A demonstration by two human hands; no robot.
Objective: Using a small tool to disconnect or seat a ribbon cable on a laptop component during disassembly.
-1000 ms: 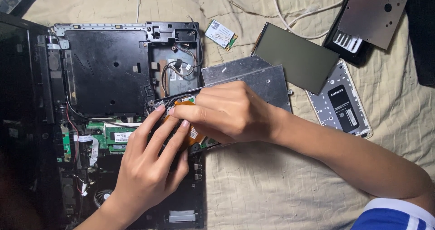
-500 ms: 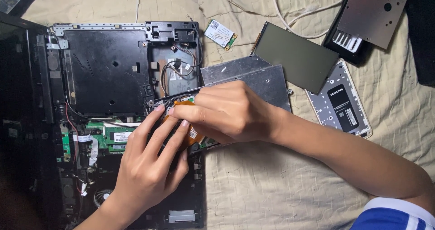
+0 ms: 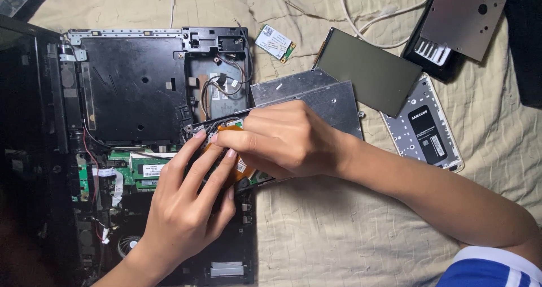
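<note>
Broadly, largest to smallest:
Bedsheet (image 3: 361, 242): beige, creased, under everything.
Laptop chassis (image 3: 132, 89): black, opened, lying at left.
Optical drive (image 3: 322, 98): silver, flat, just right of the chassis, partly under the right hand.
Dark panel (image 3: 370, 72): lies beside the drive.
Left hand (image 3: 183, 208): fingers spread, pressing down on the small board; nothing is clasped.
Right hand (image 3: 282, 137): fingertips pinched together on the orange ribbon cable (image 3: 240, 171), apparently; much is hidden.
Small board (image 3: 217, 130): at the chassis's right edge, beneath both hands.
Wireless card (image 3: 275, 42): loose on the sheet.
</note>
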